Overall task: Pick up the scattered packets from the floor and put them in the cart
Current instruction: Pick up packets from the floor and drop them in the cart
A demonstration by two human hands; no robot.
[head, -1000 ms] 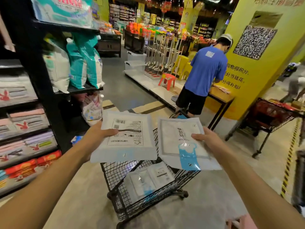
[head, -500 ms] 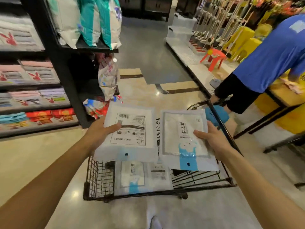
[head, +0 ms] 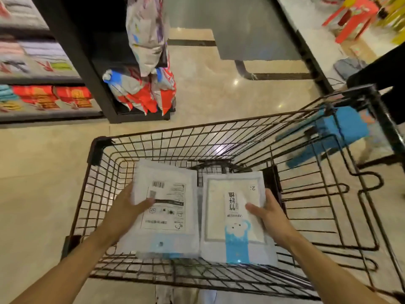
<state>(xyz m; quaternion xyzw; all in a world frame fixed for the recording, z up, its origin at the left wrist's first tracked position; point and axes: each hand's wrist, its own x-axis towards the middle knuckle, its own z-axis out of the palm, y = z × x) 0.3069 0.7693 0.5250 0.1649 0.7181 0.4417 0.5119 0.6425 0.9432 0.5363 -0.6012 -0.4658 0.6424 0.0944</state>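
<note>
white flat plastic packet with a barcode label [head: 166, 207]: label up, level, inside black wire cart [head: 99, 150], left side, pinched by left grip [head: 125, 212] | white flat plastic packet with a blue cartoon band [head: 235, 218]: face up, just beside it, pinched by right grip [head: 271, 216]

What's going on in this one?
A person is at a black wire shopping cart in a shop aisle. The left hand grips a flat white packet with a barcode label, the right hand grips a flat white packet with a blue strip. Both are held side by side down inside the basket, not yet released.
</note>
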